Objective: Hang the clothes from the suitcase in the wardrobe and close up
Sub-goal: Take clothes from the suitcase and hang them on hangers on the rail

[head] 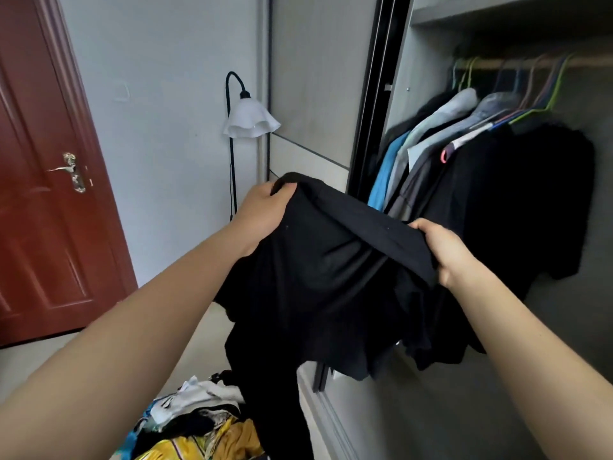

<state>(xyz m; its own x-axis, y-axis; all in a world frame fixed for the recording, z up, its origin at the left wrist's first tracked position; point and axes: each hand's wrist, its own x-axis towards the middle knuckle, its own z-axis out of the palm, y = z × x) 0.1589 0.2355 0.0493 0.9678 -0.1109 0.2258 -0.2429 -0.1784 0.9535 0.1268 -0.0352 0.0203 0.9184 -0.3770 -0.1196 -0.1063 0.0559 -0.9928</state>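
Garment [331, 270], black, thin and crumpled; held in mid-air at centre, lower folds hanging loose. Top edge stretched between left hand [262, 210] at 11 o'clock and right hand [444, 250] at 3 o'clock, fingers [428, 232] of both curled tight on the cloth. Wardrobe [398, 94] open at 2 o'clock; hung clothes [431, 134] crowding the rail [497, 63], bare back wall at far right. Heap of clothes [199, 419] at 7 o'clock.

No readable text, label, brand or number anywhere in view; clothes, door, wardrobe all show no legible marks.
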